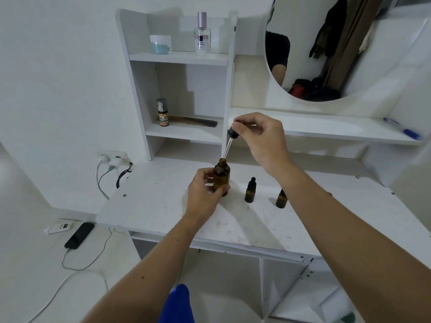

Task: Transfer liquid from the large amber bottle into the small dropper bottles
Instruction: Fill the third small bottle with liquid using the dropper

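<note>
The left hand [205,194] grips the amber bottle [221,179] on the desk [163,206] while the right hand [261,138] pinches a dropper [229,141] over its mouth.

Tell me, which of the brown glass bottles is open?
The large amber glass bottle held by the left hand; the two small ones stand capped or hidden.

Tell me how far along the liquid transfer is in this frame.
Done: the large amber bottle is uncapped. In hand: the left hand grips it on the desk while the right hand pinches the dropper, its glass tip at the bottle's mouth. Left: the nearer small dropper bottle is still capped; the second small bottle is partly hidden by the right forearm. Fill levels cannot be told.
</note>
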